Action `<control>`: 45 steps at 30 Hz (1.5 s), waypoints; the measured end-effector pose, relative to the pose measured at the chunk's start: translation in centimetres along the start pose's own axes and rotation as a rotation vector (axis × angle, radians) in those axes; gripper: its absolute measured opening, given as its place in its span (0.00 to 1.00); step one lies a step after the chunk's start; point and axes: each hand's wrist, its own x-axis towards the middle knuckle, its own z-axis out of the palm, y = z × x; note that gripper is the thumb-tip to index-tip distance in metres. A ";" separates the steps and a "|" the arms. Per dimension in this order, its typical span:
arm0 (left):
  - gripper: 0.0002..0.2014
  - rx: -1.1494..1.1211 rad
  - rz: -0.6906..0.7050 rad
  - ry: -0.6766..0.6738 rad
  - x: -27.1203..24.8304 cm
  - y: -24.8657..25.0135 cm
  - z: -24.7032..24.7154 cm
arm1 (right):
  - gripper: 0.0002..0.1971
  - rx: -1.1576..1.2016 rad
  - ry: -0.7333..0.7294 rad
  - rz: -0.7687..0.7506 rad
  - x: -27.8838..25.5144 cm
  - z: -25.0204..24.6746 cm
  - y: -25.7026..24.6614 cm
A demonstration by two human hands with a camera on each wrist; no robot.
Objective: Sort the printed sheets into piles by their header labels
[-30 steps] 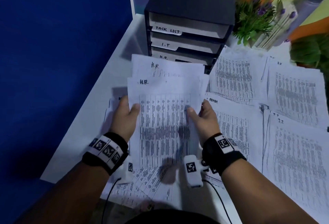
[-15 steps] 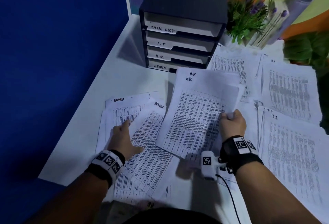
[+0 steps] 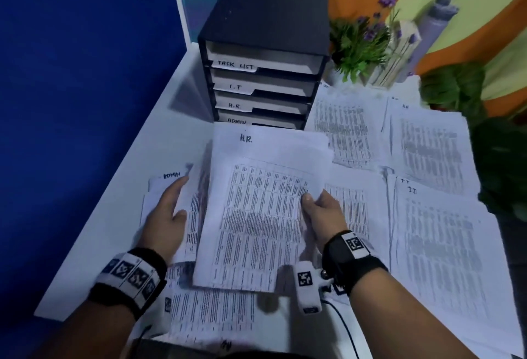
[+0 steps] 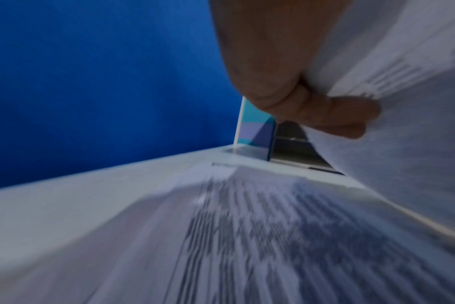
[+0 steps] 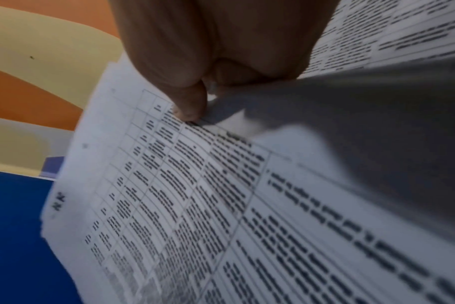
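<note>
Two hands split the stack: right hand (image 3: 323, 211) pinches H.R. sheets (image 3: 256, 210); left hand (image 3: 168, 216), at nine o'clock, pinches a lifted sheet (image 3: 196, 187) to read its header.

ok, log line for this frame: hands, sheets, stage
stage: sorting | right hand: grips H.R. sheets, off desk | left hand: lifting sheet from ADMIN pile | I.T pile: flat

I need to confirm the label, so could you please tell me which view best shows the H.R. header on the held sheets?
The head view: the H.R. header reads upright and sharp there. The right wrist view shows it small and sideways; the left wrist view shows only blurred print.
</note>
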 end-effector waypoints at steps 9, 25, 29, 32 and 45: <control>0.13 -0.210 0.070 0.074 0.4 9.0 2.5 | 0.10 0.262 0.006 -0.149 0.5 -1.3 -3.4; 0.01 -0.073 0.177 0.355 1.1 14.7 13.7 | 0.13 0.384 -0.118 -0.057 3.0 -11.9 -5.5; 0.05 -0.017 0.180 0.350 2.1 15.2 16.7 | 0.12 0.062 -0.022 -0.054 3.7 -14.1 -3.7; 0.09 0.105 0.222 0.284 2.0 14.8 18.4 | 0.16 0.103 0.331 0.007 7.3 -18.3 -2.1; 0.15 0.202 0.104 0.145 1.1 10.9 20.7 | 0.14 -0.050 0.734 0.204 15.3 -33.3 -1.5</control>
